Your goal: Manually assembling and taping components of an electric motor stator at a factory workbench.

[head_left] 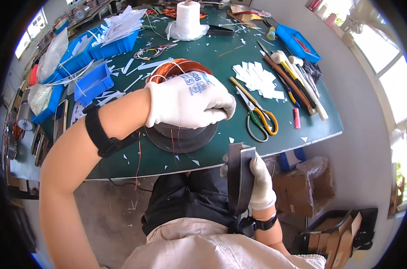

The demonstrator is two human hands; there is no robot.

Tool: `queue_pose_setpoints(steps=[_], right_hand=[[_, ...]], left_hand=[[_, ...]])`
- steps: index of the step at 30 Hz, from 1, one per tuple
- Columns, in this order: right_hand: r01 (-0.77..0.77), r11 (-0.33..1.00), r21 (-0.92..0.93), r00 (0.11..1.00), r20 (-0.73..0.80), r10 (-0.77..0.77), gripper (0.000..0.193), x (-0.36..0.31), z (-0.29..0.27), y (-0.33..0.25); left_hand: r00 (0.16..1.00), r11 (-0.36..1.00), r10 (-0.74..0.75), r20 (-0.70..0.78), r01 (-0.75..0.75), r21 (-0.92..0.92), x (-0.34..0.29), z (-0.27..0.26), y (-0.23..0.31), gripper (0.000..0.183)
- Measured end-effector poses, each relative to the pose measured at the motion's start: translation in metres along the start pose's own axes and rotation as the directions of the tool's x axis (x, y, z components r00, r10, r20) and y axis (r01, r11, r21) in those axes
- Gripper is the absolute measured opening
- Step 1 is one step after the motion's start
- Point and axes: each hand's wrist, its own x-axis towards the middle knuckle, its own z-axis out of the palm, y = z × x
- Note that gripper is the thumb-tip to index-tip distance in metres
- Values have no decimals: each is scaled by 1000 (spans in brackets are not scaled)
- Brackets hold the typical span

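My left hand (pixel 199 101), in a white knit glove, reaches over a motor stator wound with copper wire (pixel 178 67). Its fingers are curled together at the near right rim, and whatever they pinch is hidden. Thin copper wire ends (pixel 172 141) hang from the stator, which rests on a dark round base (pixel 183 142) near the table's front edge. Off that edge, my gloved right hand (pixel 261 181) grips a dark, U-shaped folded metal strip tool (pixel 240 179), its two flat ends pointing up. Scissors with orange and green handles (pixel 261 117) lie right of the stator.
White paper slips (pixel 257 80) lie behind the scissors on the green table (pixel 212 54). Mallets and rods (pixel 297 85) line the right side, near a red marker-like stick (pixel 297 118). Blue bins (pixel 93 85) stand left, a white thread cone (pixel 188 20) at the back. A cardboard box (pixel 297 190) sits below right.
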Motion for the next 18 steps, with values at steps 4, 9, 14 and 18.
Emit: queue_pose_setpoints(steps=[4, 9, 14, 18], right_hand=[[30, 999, -21, 996, 83, -28, 51, 31, 16, -4], [84, 982, -171, 995, 64, -74, 42, 40, 25, -5], [58, 992, -116, 997, 53, -52, 44, 49, 34, -11], [-75, 997, 20, 976, 206, 69, 51, 41, 7, 3]], left_hand=[[1000, 1000, 14, -12, -14, 19, -1, 0, 0, 10], [996, 996, 76, -49, -73, 51, -5, 2, -1, 8], [999, 997, 29, -44, -25, 79, -5, 1, -2, 7], [999, 999, 31, -43, -30, 41, -7, 7, -4, 6]])
